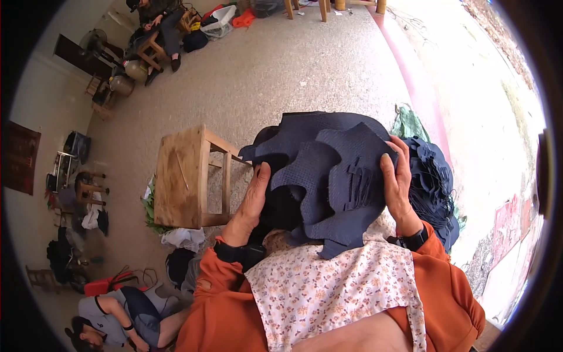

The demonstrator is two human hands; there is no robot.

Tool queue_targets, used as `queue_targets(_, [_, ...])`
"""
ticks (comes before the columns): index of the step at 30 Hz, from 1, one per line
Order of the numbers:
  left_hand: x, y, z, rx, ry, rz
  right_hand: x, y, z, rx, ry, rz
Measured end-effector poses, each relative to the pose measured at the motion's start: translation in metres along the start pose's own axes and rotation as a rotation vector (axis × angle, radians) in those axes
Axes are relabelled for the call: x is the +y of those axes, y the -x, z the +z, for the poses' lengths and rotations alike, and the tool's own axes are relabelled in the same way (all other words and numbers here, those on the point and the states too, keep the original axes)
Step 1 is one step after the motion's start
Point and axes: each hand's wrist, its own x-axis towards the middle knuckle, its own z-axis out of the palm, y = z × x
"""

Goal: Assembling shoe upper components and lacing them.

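Observation:
A loose stack of dark blue shoe-upper pieces [328, 170], cut in curved shapes from perforated material, is held up in front of my apron. My left hand [252, 196] grips its left edge, thumb on top and the other fingers hidden beneath. At the right edge, my right hand [399, 182] closes on the same stack, its thumb on the near face. Dark slits or threads cross the piece by my right thumb. Beyond my right wrist lies a heap of similar dark blue pieces [431, 188] with many loose threads.
A wooden stool [180, 202] stands left of my hands with a thin stick [182, 171] on its seat. Green sacking [410, 124] lies by the heap. One person [164, 26] sits at the far left, another [129, 320] at the lower left. A fan [94, 42] stands by the wall.

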Motion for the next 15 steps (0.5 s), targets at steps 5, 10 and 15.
queue_targets(5, [-0.014, 0.004, -0.003, -0.062, -0.471, 0.477, -0.021, -0.015, 0.026, -0.189, 0.313, -0.224])
queue_targets(10, [-0.018, 0.019, -0.009, -0.053, -0.462, 0.495, -0.029, -0.022, 0.012, -0.314, 0.298, -0.427])
queue_targets(15, [0.032, 0.048, 0.002, -0.038, 0.015, 0.153, -0.036, -0.037, 0.0, -0.529, 0.13, -0.524])
